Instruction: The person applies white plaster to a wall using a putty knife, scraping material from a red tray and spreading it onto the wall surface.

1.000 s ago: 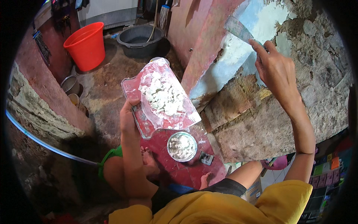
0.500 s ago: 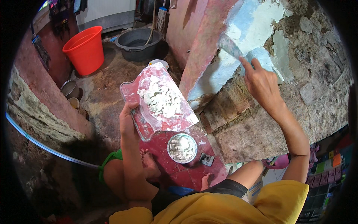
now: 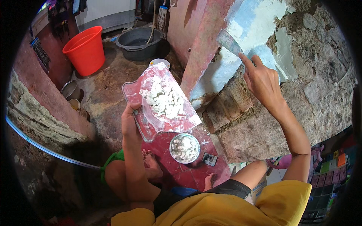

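Note:
My left hand [image 3: 130,115] grips the near left edge of a red board [image 3: 132,92], which carries a heap of white putty [image 3: 164,98]. Over at the wall, my right hand [image 3: 263,81] is closed round a putty knife [image 3: 229,42], whose broad blade points up and left. The blade lies at or just off the wall, near the edge of a white and pale blue patch [image 3: 260,22]; contact is hard to tell. Below the board, a round tub [image 3: 184,148] of more white putty stands on red tiles [image 3: 166,165].
A small dark flat object [image 3: 209,159] lies beside the tub. Farther off stand a red bucket [image 3: 85,52] and a dark grey basin [image 3: 139,47], with a white bowl [image 3: 160,63] just beyond the board. Rough bare wall [image 3: 271,128] spreads at the right.
The putty knife and my right hand have shifted slightly left and up along the wall. The board in my left hand has hardly moved.

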The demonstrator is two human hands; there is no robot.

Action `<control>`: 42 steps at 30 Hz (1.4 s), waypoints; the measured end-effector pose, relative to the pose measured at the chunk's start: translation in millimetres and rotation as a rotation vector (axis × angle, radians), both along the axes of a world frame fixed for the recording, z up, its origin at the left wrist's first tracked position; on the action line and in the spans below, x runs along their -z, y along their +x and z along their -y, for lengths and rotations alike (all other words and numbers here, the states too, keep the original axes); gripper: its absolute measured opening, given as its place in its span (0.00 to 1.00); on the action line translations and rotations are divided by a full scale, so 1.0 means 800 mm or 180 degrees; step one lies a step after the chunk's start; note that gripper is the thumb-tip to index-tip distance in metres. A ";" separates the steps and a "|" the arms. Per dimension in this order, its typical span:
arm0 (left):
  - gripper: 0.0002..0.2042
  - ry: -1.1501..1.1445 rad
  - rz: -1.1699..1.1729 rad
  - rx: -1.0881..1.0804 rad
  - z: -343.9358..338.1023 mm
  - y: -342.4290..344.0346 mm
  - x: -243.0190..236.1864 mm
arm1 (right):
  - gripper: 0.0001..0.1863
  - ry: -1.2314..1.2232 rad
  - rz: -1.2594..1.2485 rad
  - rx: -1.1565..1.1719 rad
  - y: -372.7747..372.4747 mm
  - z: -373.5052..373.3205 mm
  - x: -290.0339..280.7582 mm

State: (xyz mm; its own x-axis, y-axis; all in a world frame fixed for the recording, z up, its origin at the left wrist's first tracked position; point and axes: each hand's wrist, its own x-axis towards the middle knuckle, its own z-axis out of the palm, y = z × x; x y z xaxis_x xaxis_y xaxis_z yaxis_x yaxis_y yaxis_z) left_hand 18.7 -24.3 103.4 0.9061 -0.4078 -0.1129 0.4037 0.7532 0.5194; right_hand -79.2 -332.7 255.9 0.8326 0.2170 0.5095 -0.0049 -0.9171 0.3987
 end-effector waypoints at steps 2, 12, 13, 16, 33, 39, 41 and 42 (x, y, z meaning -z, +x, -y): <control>0.22 0.0087 0.0031 -0.0020 0.001 -0.001 -0.002 | 0.26 -0.0023 -0.0034 0.0031 0.001 0.007 0.008; 0.22 0.0278 0.0141 -0.0017 -0.001 -0.004 0.001 | 0.23 0.0735 -0.0454 -0.0635 -0.025 0.014 0.069; 0.22 0.0283 0.0186 0.0003 0.001 -0.004 0.000 | 0.23 0.1061 -0.0334 -0.0751 -0.026 0.014 0.069; 0.22 0.0173 0.0236 0.0117 0.009 -0.012 -0.005 | 0.21 0.3017 -0.0461 -0.1066 -0.034 0.001 0.087; 0.21 -0.0030 0.0169 0.0384 0.020 -0.020 -0.004 | 0.16 0.4254 -0.1021 -0.0932 -0.145 0.030 0.185; 0.22 0.0004 0.0085 0.0764 0.041 -0.023 0.030 | 0.16 0.7160 -0.2076 -0.0493 -0.192 0.009 0.162; 0.22 -0.0064 -0.0012 0.0868 0.053 -0.027 0.042 | 0.15 0.7045 -0.2236 -0.0362 -0.201 0.009 0.177; 0.22 0.0060 -0.0014 0.0844 0.058 -0.030 0.046 | 0.15 0.7038 -0.2305 -0.0270 -0.208 0.010 0.186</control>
State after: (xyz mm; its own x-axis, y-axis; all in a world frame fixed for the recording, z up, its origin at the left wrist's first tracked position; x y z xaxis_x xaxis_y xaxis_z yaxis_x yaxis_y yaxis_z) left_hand -5.0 -70.3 66.8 0.7673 -0.6287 -0.1265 0.5880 0.6109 0.5302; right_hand -245.9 -340.9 107.4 0.9422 -0.0185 -0.3345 -0.3234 0.2101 -0.9226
